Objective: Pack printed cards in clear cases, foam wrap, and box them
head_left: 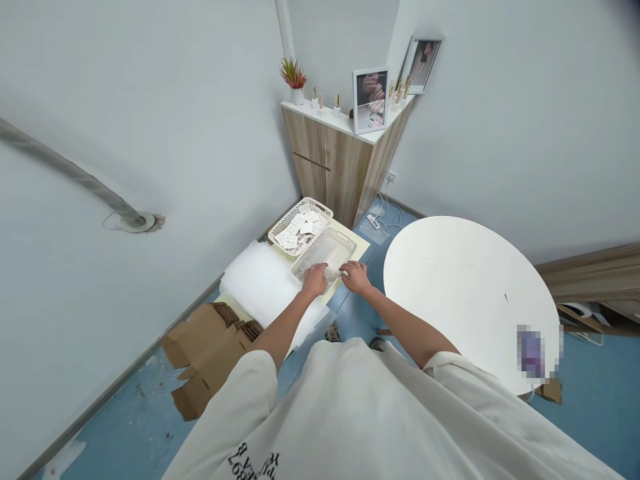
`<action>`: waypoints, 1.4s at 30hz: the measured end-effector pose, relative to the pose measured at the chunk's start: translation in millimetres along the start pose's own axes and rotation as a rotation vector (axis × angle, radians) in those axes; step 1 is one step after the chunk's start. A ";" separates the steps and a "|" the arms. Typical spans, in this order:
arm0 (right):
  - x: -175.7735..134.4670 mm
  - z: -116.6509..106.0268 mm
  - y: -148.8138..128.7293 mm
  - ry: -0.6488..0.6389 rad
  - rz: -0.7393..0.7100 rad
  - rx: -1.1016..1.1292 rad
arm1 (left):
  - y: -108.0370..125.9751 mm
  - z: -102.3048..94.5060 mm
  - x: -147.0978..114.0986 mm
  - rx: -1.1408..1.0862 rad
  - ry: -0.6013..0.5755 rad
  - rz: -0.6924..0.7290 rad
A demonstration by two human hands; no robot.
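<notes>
A pale, see-through plastic basket (334,245) with holes in its walls stands on a light yellow board. It has nothing plainly visible in it. My left hand (315,280) is at its near rim, fingers bent over the edge. At the right rim is my right hand (355,276), with its fingers curled in and the fingertips against the edge. Both grips look light, and the undersides of the fingers are hidden. Just behind it, a white basket (327,212) holds many small printed white packets (301,229).
White foam sheets (260,277) lie left of the baskets, near flattened cardboard (210,353). A round white table (465,287) stands close on the right. Behind is a corner cabinet (335,157) with frames and bottles. A power strip (373,221) with cables lies on the floor.
</notes>
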State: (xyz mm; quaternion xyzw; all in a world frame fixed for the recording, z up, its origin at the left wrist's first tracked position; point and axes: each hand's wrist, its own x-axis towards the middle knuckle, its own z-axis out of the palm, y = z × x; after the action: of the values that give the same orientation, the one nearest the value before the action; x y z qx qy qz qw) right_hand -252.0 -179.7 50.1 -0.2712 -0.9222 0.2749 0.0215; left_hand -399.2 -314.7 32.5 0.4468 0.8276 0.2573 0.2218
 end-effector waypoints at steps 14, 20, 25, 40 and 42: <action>39.2 31.4 -7.7 0.057 0.096 -0.191 | -9.5 -4.1 23.7 0.057 -0.150 0.064; 43.2 35.0 -12.9 0.040 0.078 -0.196 | -12.8 -6.4 22.5 -0.030 -0.139 0.056; 39.8 16.5 -15.4 0.102 0.091 -0.144 | -8.0 -10.1 29.8 -0.087 0.012 0.007; -55.0 -67.3 83.6 0.381 0.214 0.247 | 110.2 60.9 61.3 -0.230 0.015 0.179; -81.4 -76.6 108.4 0.398 0.247 0.281 | 138.5 83.6 57.5 -0.243 -0.029 0.183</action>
State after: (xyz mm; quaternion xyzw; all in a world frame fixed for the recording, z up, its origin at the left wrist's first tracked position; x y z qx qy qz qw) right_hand -115.2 -107.3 67.7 -0.4246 -0.8127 0.3419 0.2060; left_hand -291.5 -181.7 46.8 0.4937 0.7429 0.3684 0.2620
